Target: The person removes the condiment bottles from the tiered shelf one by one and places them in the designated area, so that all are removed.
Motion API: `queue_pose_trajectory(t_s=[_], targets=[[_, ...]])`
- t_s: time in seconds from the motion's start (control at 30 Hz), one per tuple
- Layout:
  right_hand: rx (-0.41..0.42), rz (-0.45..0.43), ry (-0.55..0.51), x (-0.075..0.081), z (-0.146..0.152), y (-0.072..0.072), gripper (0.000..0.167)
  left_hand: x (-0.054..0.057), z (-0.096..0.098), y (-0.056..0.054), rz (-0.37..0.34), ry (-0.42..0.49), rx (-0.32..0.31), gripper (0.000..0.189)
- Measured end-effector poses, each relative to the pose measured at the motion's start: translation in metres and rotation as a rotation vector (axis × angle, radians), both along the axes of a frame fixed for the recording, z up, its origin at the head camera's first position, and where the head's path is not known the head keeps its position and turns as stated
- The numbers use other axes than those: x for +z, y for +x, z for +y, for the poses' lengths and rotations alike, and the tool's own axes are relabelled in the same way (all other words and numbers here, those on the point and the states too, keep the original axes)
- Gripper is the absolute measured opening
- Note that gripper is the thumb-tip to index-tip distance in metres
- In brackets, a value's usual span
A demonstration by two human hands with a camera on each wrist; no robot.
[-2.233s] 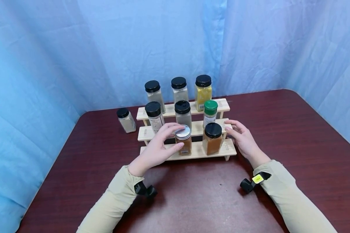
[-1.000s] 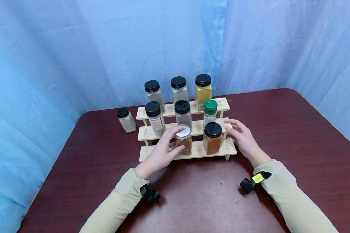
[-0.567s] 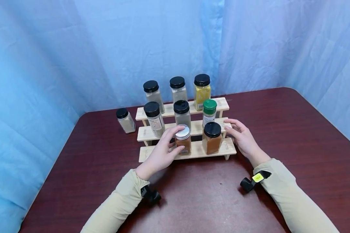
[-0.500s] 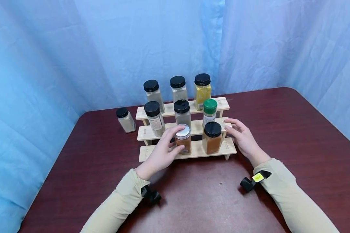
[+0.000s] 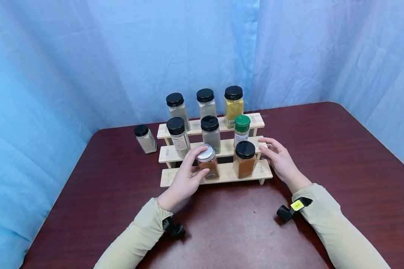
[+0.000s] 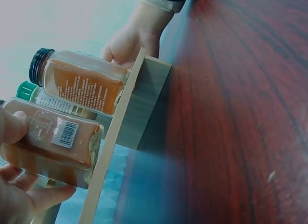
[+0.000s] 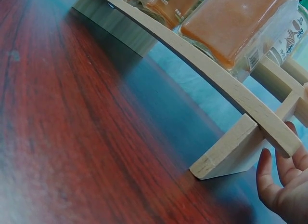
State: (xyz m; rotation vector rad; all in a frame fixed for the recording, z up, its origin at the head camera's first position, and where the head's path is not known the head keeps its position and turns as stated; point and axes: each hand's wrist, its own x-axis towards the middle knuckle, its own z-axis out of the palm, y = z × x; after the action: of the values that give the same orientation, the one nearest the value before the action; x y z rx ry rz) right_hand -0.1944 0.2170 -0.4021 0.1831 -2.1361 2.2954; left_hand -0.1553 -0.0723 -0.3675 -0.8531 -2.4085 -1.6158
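Note:
My left hand (image 5: pixel 183 183) grips a spice jar with a silver lid (image 5: pixel 206 154) and brown powder, thumb in front and fingers round the far side. The jar leans to the left over the bottom tier of a three-tier wooden spice rack (image 5: pixel 227 173); its barcode shows in the left wrist view. At the rack's right end, my right hand (image 5: pixel 281 160) holds the end of the middle shelf between thumb and fingers. A black-lidded jar of orange-brown powder (image 5: pixel 245 160) stands to the right on the same bottom tier.
On the middle tier stand a black-capped labelled jar (image 5: pixel 179 140), a grey jar (image 5: pixel 211 136) and a green-capped jar (image 5: pixel 242 129). Two grey jars and a yellow jar (image 5: pixel 233 108) fill the top tier. Another black-lidded jar (image 5: pixel 146 142) stands on the table, left of the rack.
My left hand closed in on the silver-lidded jar, which stood upright earlier; its top has since tipped left with the hand. The right hand stays at the rack's end.

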Motion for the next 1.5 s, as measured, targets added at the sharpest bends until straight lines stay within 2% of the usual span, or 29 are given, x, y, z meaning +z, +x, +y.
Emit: queue_pose_trajectory(t_s=[0.17,0.37,0.57,0.77,0.9,1.1,1.3,1.5], targets=[[0.008,-0.016,-0.001,-0.002,0.000,0.002,0.019,-0.003,-0.003,0.004,-0.026,0.023,0.005,0.057],[0.015,0.010,-0.034,-0.001,0.000,0.001,0.020,-0.003,-0.011,0.013,-0.032,0.035,-0.036,0.057],[0.014,0.013,-0.034,0.001,0.000,0.002,0.020,0.000,-0.025,0.024,0.041,0.049,-0.019,0.058],[0.011,0.017,-0.017,0.001,0.001,0.001,0.019,-0.003,-0.045,0.031,0.151,0.066,0.044,0.062],[0.007,0.015,-0.023,0.002,0.002,0.000,0.019,-0.002,-0.056,0.032,0.177,0.068,0.086,0.065],[0.009,0.005,-0.020,0.001,0.001,0.000,0.019,-0.001,-0.071,0.033,0.200,0.095,0.085,0.064],[0.011,0.007,-0.017,0.000,0.001,0.000,0.018,0.003,-0.092,0.033,0.249,0.024,0.168,0.062],[0.008,0.018,-0.029,-0.001,0.000,0.000,0.019,0.013,-0.118,0.029,0.194,-0.021,0.301,0.064]])
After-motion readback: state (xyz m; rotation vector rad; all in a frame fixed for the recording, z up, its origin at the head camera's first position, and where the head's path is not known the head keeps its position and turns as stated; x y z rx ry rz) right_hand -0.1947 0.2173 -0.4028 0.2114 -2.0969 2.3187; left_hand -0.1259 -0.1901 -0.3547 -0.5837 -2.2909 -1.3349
